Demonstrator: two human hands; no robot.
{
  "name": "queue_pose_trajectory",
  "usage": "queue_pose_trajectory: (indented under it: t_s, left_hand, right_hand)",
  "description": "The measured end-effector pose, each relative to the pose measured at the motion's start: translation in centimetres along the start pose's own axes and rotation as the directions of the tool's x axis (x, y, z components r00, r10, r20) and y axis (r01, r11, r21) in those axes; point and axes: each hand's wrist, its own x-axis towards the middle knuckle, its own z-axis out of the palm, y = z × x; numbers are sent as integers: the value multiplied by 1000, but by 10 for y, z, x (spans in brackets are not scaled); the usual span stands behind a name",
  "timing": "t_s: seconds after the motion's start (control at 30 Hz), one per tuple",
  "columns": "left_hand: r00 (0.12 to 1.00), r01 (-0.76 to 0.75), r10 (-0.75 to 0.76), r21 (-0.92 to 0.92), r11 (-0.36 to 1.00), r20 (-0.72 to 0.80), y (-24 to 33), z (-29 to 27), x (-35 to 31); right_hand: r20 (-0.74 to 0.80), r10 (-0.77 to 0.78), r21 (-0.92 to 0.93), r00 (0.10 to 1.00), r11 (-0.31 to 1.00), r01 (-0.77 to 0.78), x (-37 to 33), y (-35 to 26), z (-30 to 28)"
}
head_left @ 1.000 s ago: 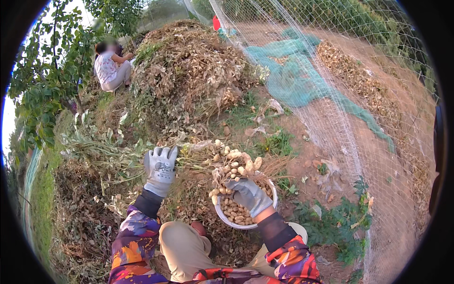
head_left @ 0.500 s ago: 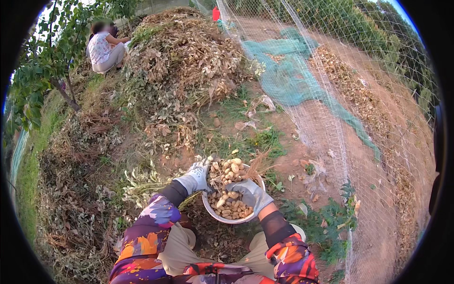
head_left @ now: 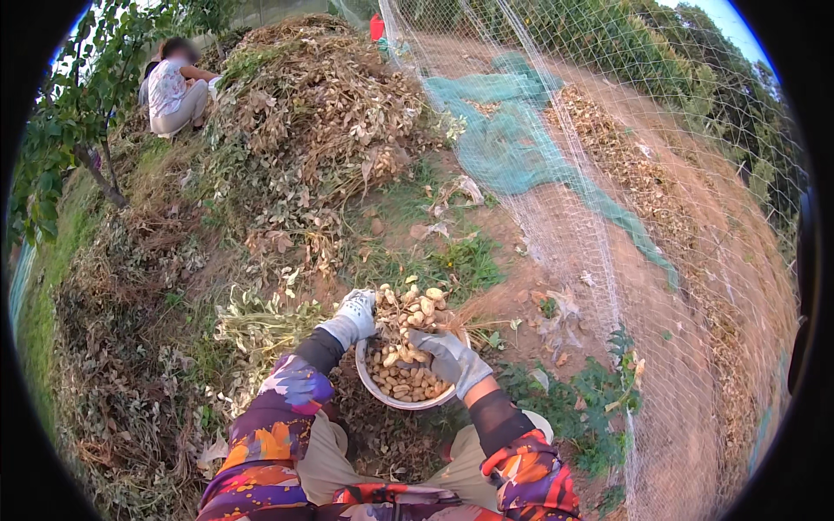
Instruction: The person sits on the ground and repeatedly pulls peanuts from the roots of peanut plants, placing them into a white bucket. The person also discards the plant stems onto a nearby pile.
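A white bowl (head_left: 380, 392) full of pale peanut pods sits on the ground between my knees. Over it I hold a clump of peanut roots with pods (head_left: 412, 309). My left hand (head_left: 354, 316), in a grey glove, grips the clump from the left at the bowl's rim. My right hand (head_left: 448, 358), also gloved, clasps the clump from the right, above the pods in the bowl. Both sleeves are brightly patterned.
A big heap of pulled peanut plants (head_left: 321, 104) rises ahead, with more dry plants at my left (head_left: 130, 347). Another person (head_left: 174, 87) crouches at the far left by a tree. A white net fence (head_left: 591, 226) and green netting (head_left: 521, 148) run along the right.
My left hand came in from the plants at the left and joined the right hand on the clump over the bowl. The view tilted, so the heap sits farther up.
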Motion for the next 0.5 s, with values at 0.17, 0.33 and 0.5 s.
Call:
queue_pose_trajectory:
  t_s: [0.17,0.33,0.5]
  left_hand:
    - [1000,4,-2,218,976,-10,50,-81,-20]
    - [976,-193,214,289,938,-43,48,-105,-40]
    - [985,-113,75,257,960,156,51,-103,-34]
  right_hand:
    - [8,-144,-184,990,972,143,-9,-22,-21]
    - [48,-251,10,967,968,250,4,10,-27]
    - [91,-263,-4,961,965,264,5,2,-19]
